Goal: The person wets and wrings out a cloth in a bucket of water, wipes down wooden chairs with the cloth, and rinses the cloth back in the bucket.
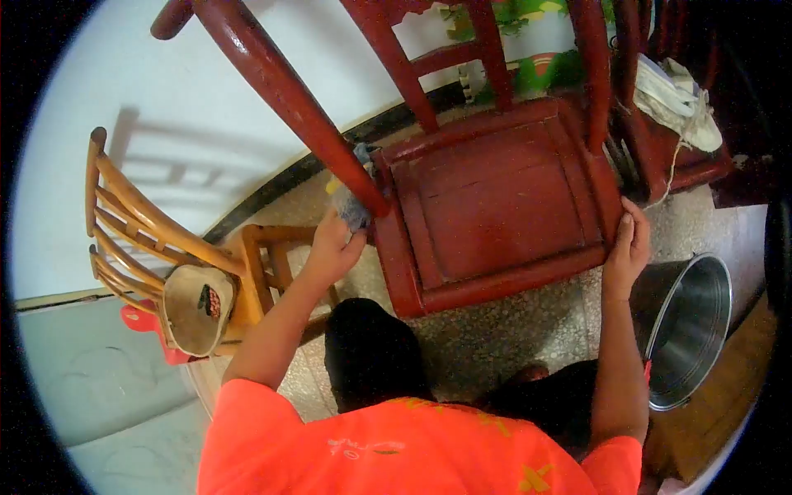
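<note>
A dark red wooden chair (503, 202) stands tilted in front of me, its seat facing up and its backrest at the far side. My left hand (337, 241) holds a grey cloth (353, 208) against the chair's left back post, near the seat. Part of the cloth shows behind the post. On the right, my right hand (629, 246) grips the front right corner of the seat, fingers on its edge and the thumb side toward me.
Wooden chairs (235, 276) with a woven basket (198, 312) stand at the left by the wall. A metal bucket (691, 334) is at the right. Behind it, another red chair (689, 169) carries a pale cloth bag (681, 103) with string.
</note>
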